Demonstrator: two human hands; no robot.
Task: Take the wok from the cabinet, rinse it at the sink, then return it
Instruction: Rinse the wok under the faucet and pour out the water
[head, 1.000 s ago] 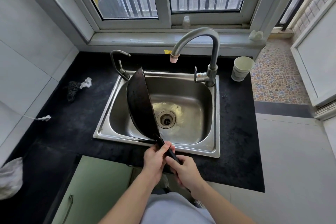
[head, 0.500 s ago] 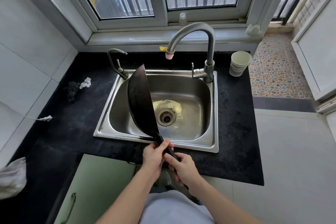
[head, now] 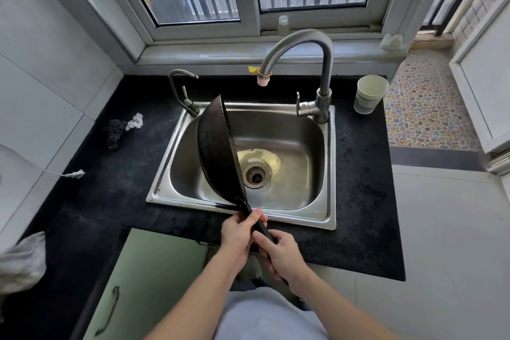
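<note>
Both hands, left hand [head: 239,232] ahead of right hand [head: 280,252], curl their fingers round the wok [head: 214,152] handle, holding it on edge over the sink [head: 329,174], probably to drain

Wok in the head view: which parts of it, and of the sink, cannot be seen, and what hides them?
All in the head view:
1. The wok: its right face is turned away from the camera; only its left face and rim show.
2. The handle: mostly covered by the left hand and right hand; its end is hidden.
3. The sink: its left part lies behind the wok.
</note>
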